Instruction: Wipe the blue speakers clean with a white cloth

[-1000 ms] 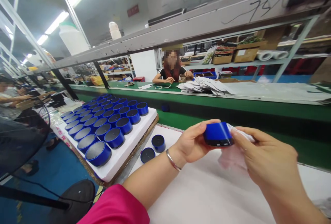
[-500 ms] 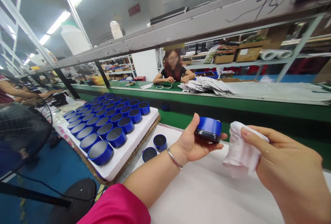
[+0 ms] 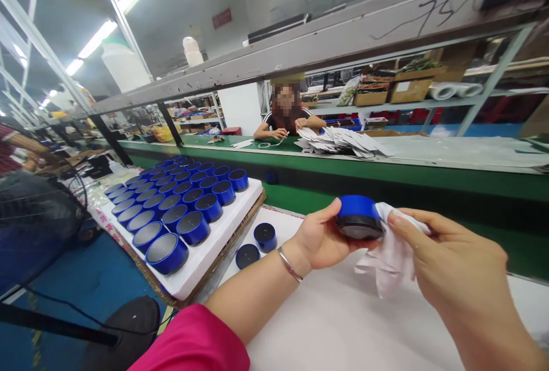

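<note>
a short blue cylinder [image 3: 355, 206] is in the person's left hand [image 3: 323, 242], raised above a white work surface [image 3: 334, 316]. its side is smooth and a little shiny, like painted metal or plastic, and below runs a glossy black rim. it is tilted, so part of a dark round end face can be seen. the left hand grips it, thumb at the near side and the fingers curled beneath. the right hand [image 3: 454, 262] pinches a white cloth [image 3: 388, 259] between thumb and fingers; this cloth is thin, soft and wrinkled, it touches the cylinder's right side and hangs down in loose folds.

near the left forearm i count two loose cylinders [image 3: 265, 235], blue with black tops, just beside each other. one smooth metal bracelet [image 3: 290, 264] is around the left wrist, and the sleeve [image 3: 201, 343] is pink cloth.

farther left, a thick white board [image 3: 217, 243] carries rows of blue cylinders with grey, matte tops; i see more than twenty, but the far ones overlap. across the green bench [image 3: 300, 195] sits one co-worker [image 3: 295, 126], beside a heap of flat white pieces [image 3: 343, 141].
</note>
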### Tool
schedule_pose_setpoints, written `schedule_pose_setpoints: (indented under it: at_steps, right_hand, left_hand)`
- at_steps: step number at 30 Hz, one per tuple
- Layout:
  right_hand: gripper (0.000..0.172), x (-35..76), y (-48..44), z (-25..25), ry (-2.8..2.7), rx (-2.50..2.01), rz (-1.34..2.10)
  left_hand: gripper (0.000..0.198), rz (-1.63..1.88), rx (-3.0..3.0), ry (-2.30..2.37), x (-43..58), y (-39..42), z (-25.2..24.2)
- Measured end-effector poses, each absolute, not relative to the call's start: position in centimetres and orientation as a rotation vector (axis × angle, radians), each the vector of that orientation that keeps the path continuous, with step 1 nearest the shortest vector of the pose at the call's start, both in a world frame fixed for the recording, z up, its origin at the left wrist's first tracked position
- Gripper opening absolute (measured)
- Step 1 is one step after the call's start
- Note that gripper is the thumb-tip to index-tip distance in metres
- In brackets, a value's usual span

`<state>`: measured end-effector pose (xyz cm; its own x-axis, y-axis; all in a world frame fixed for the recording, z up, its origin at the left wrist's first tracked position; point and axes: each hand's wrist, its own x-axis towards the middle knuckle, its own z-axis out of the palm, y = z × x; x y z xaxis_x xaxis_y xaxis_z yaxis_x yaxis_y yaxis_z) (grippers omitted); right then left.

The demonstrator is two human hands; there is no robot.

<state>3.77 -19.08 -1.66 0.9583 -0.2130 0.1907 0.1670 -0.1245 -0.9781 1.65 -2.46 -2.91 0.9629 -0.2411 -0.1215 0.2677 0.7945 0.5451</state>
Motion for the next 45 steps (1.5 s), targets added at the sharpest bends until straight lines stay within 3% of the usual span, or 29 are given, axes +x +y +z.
schedule_pose_setpoints:
  at_steps: [9, 13, 17, 22, 27, 30, 38, 40, 45]
  right_hand:
    - [0.064, 5.2, -19.5, -1.5, 0.078, -1.464, -0.255]
    - [0.052, 3.9, -20.3, -1.3, 0.041, -1.541, -0.416]
    - [0.031, 2.4, -20.0, -1.5, -0.47, -1.692, -0.658]
    - [0.041, 4.4, -20.4, -1.4, -0.303, -1.816, -0.445]
    - [0.058, 5.4, -20.5, -1.1, -0.074, -1.746, -0.335]
    - [0.062, 4.3, -20.4, -1.2, -0.014, -1.71, -0.356]
    - [0.015, 2.9, -18.8, -2.8, -0.702, -1.738, -1.058]
    - [0.013, 3.2, -18.1, -3.4, -0.837, -1.72, -1.061]
    - [0.029, 5.1, -18.6, -4.0, -1.12, -1.782, -0.706]
  left_hand:
    - [0.04, -0.241, 0.649, 0.104, 2.0, -1.7, -3.8]
    - [0.045, -0.226, 0.693, 0.111, 2.0, -1.8, -3.8]
    - [0.045, -0.168, 0.762, 0.039, 1.9, -2.3, -4.0]
    - [0.04, -0.102, 0.809, 0.106, 1.3, -2.7, -2.6]
    - [0.063, -0.188, 0.656, 0.246, 0.5, -2.7, 0.2]
    - [0.065, -0.175, 0.589, 0.325, 0.4, -2.8, 0.8]
    - [0.057, -0.223, 0.538, 0.237, 0.8, -3.3, -1.2]
    - [0.058, -0.217, 0.563, 0.228, 1.0, -3.1, -1.6]
    - [0.058, -0.145, 0.683, 0.257, 1.9, -1.6, -2.2]
